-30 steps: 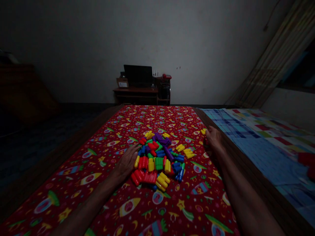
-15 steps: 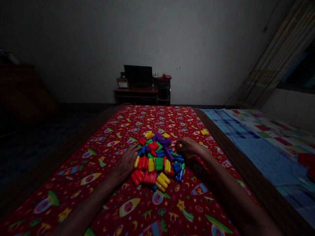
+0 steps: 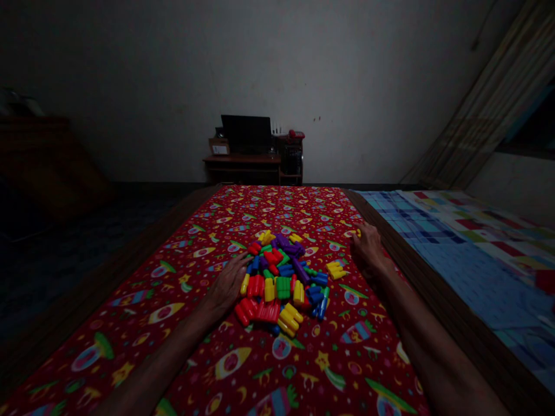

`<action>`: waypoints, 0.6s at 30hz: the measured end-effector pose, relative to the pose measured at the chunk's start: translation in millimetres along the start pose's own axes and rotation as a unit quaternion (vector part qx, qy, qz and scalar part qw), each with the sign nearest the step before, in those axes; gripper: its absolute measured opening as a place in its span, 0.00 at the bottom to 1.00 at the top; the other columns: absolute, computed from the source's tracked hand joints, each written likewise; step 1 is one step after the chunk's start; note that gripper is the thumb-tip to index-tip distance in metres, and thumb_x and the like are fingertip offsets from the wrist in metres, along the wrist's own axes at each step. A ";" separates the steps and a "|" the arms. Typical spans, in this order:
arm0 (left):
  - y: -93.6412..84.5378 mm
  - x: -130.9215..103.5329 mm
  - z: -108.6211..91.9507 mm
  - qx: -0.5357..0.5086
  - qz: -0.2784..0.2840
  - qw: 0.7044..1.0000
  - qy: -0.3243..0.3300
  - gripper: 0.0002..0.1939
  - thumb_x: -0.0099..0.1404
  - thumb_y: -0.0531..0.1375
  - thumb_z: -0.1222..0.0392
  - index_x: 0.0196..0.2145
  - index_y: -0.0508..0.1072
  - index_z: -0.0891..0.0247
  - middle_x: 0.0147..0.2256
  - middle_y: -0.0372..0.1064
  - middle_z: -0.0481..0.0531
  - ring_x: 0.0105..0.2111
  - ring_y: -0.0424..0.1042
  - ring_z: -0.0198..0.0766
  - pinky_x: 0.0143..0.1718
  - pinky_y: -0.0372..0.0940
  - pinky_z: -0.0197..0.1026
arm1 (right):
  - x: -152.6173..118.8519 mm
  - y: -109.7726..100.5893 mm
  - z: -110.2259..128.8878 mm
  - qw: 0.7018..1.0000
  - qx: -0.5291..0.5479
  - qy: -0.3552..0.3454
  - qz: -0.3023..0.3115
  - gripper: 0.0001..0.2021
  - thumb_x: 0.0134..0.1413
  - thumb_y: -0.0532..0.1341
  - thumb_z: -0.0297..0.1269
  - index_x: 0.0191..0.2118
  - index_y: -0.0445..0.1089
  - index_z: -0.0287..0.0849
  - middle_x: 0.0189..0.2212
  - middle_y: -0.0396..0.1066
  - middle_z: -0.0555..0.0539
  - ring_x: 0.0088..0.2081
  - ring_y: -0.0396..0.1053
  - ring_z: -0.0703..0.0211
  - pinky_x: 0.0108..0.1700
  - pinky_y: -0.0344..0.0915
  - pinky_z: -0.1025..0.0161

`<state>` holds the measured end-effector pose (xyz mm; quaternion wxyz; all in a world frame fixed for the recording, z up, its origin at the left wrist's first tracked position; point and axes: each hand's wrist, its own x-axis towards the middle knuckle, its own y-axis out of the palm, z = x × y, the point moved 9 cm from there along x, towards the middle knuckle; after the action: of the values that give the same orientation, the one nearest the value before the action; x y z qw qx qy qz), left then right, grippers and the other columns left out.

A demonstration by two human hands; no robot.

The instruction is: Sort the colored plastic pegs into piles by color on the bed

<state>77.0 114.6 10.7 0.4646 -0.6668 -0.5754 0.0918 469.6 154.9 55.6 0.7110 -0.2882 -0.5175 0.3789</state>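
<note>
Colourful plastic toy blocks, among them a green block [image 3: 283, 287] and a purple block [image 3: 300, 270], lie in a loose heap on a red patterned cloth [image 3: 234, 364]. My left hand [image 3: 228, 283] rests along the heap's left side, fingers stretched out, touching its edge. Over to the right, away from the heap, my right hand [image 3: 368, 247] has its fingers closed around a yellow block [image 3: 358, 233], of which only a small part shows. Between that hand and the heap lies another yellow block [image 3: 336, 270].
The cloth covers a long surface with dark brown borders. On the right is bedding [image 3: 425, 248] in blue and checked fabric. Against the far wall stands a small desk [image 3: 243, 159] bearing a dark monitor [image 3: 246, 134]. A curtain [image 3: 468, 115] hangs at the right.
My right hand has let go of a yellow block beside the heap and moved right and away from me, onto the yellow block lying apart. My left hand stays by the heap.
</note>
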 end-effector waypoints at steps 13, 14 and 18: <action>0.1 0.3 -1.6 0.005 0.011 1.000 -0.008 0.26 0.71 0.39 0.50 0.54 0.67 0.66 0.59 0.60 0.59 0.59 0.60 0.44 0.61 0.55 0.53 | -64.9 20.6 121.5 0.877 -0.102 -0.191 0.429 0.16 0.52 0.59 0.34 0.47 0.72 0.39 0.43 0.74 0.38 0.43 0.71 0.52 0.37 0.63 0.66; 0.1 0.1 -0.9 0.004 0.009 1.000 -0.007 0.26 0.71 0.39 0.51 0.54 0.67 0.65 0.59 0.60 0.58 0.59 0.60 0.43 0.61 0.55 0.52 | -64.3 21.9 119.7 0.879 -0.090 -0.188 0.430 0.17 0.52 0.59 0.34 0.48 0.72 0.40 0.43 0.74 0.39 0.43 0.71 0.53 0.37 0.63 0.67; 0.0 0.4 -1.1 0.011 0.007 1.000 0.005 0.26 0.71 0.39 0.51 0.53 0.68 0.65 0.59 0.61 0.57 0.59 0.60 0.43 0.62 0.55 0.52 | -60.4 28.9 109.0 0.877 -0.042 -0.168 0.448 0.16 0.51 0.61 0.35 0.47 0.72 0.40 0.41 0.74 0.41 0.40 0.71 0.57 0.34 0.62 0.69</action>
<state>77.9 114.4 11.5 0.4739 -0.6664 -0.5671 0.0981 347.9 122.0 33.7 0.3548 -0.4506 -0.4599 0.6779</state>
